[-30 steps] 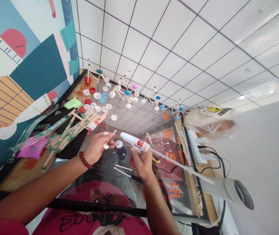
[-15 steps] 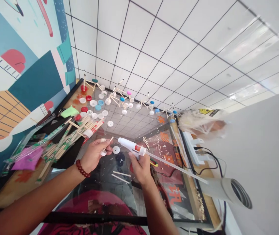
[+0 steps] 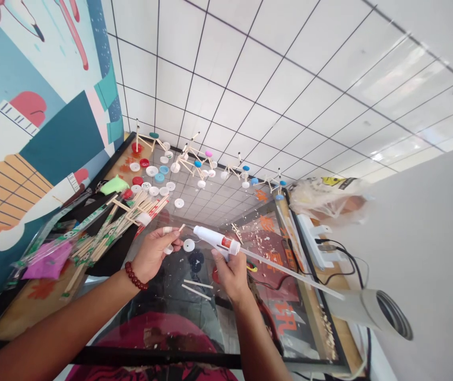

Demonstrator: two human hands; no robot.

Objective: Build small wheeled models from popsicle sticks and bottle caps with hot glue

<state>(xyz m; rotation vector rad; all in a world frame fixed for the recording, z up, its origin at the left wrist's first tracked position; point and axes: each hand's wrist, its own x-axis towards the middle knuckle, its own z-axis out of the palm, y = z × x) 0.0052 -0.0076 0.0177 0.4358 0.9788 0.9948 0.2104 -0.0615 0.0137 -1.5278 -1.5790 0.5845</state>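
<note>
My right hand (image 3: 228, 270) grips a white hot glue gun (image 3: 215, 239) with a long clear glue stick (image 3: 290, 272) trailing out its back. The nozzle points left toward my left hand (image 3: 155, 253). That hand pinches a short wooden stick (image 3: 180, 228) joined to a white bottle cap (image 3: 168, 248), just above the glass tabletop (image 3: 171, 301). A loose white cap (image 3: 189, 245) lies on the glass between the two hands. Two bare sticks (image 3: 197, 288) lie below the hands.
A heap of wrapped chopsticks (image 3: 119, 222) lies at the left. Loose coloured and white caps (image 3: 151, 177) and several stick-and-cap models (image 3: 200, 159) stand along the tiled wall. A power strip (image 3: 314, 238) with cables, a plastic bag (image 3: 325, 198) and a white tube (image 3: 373, 309) sit at the right.
The view has shifted slightly. Both hands stay close together, the glue gun nozzle a little nearer the stick and cap in my left hand.
</note>
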